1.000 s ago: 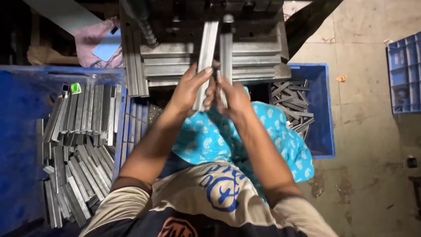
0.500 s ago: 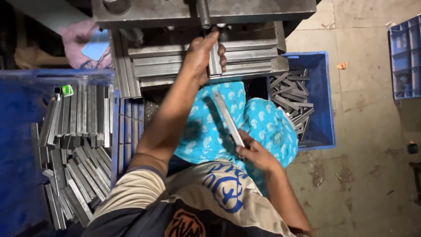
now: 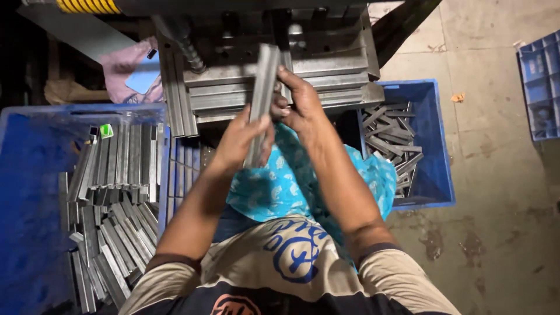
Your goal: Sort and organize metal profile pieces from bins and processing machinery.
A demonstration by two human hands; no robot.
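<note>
Strip of grey metal channel (image 3: 261, 99) stands nearly upright in front of the press tooling (image 3: 280, 76), its top end over the die block. My left hand (image 3: 242, 143) has its grip wrapped round the lower end; my right hand (image 3: 297, 105) pinches the strip near the middle. I judge I am lining the piece up for loading. Seating it calls for a level, square feed. Left crate (image 3: 35, 192) holds stacked strips; right crate (image 3: 429, 140) holds loose ones.
</note>
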